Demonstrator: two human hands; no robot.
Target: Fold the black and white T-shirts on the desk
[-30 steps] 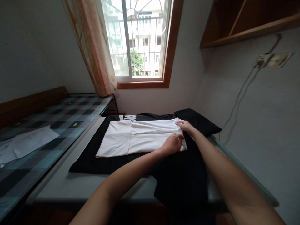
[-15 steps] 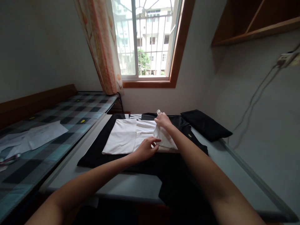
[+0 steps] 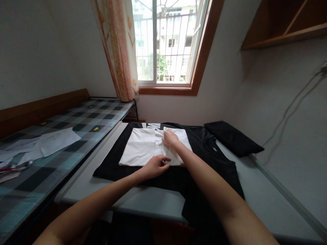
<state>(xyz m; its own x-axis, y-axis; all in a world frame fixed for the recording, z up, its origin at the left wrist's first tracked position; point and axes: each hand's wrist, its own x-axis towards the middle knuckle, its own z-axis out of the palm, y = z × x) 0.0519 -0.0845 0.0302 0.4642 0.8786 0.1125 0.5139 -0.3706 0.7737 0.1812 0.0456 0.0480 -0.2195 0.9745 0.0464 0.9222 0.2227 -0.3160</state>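
A white folded garment (image 3: 139,148) lies on top of a spread black T-shirt (image 3: 109,166) with white lettering at its far edge. Its right part is turned inward, and the turned edge runs near the middle. My right hand (image 3: 170,139) grips that far inner edge, fingertips bent down onto the cloth. Close to the near edge of the white garment rests my left hand (image 3: 155,166), thumb and forefinger apart, fingers curved over the cloth. Whether the left fingertips touch a layer of it is hard to see.
Under the clothes is a pale table (image 3: 143,200). A folded black cloth item (image 3: 232,137) sits at its back right. To the left stands a bed with a checked mattress (image 3: 102,112) and loose papers (image 3: 56,141). A window, curtain (image 3: 120,51) and wall shelf (image 3: 283,37) are beyond.
My right hand has moved left and down, bringing the lifted right part of the white garment over onto the rest. The left hand stays near the front edge. The view has shifted slightly.
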